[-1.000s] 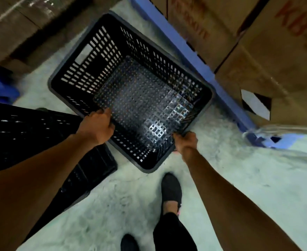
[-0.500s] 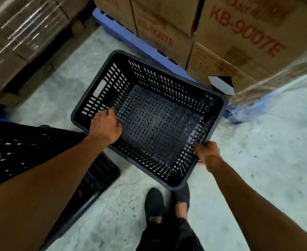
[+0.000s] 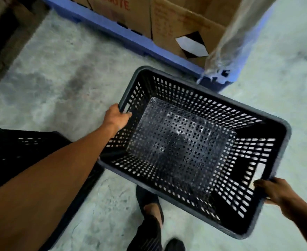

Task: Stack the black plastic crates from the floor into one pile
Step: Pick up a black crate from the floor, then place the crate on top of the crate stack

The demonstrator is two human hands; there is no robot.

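A black perforated plastic crate [image 3: 283, 131] hangs off the floor in front of me, open side up and empty. My left hand [image 3: 116, 118] grips its left short rim at the handle slot. At the opposite short end, my right hand [image 3: 274, 192] holds the rim by the other handle slot. Another black crate pile [image 3: 18, 153] stands at the lower left, partly hidden behind my left forearm and apart from the held crate.
A blue pallet [image 3: 112, 31] loaded with brown cardboard boxes [image 3: 176, 28] and loose plastic wrap [image 3: 227, 42] runs along the top. Bare concrete floor [image 3: 49, 84] lies to the left. My feet in black shoes [image 3: 150, 201] are under the crate's near edge.
The crate has been lifted off the floor and swung to the right, away from the boxes. Both hands have slid to its two short ends.
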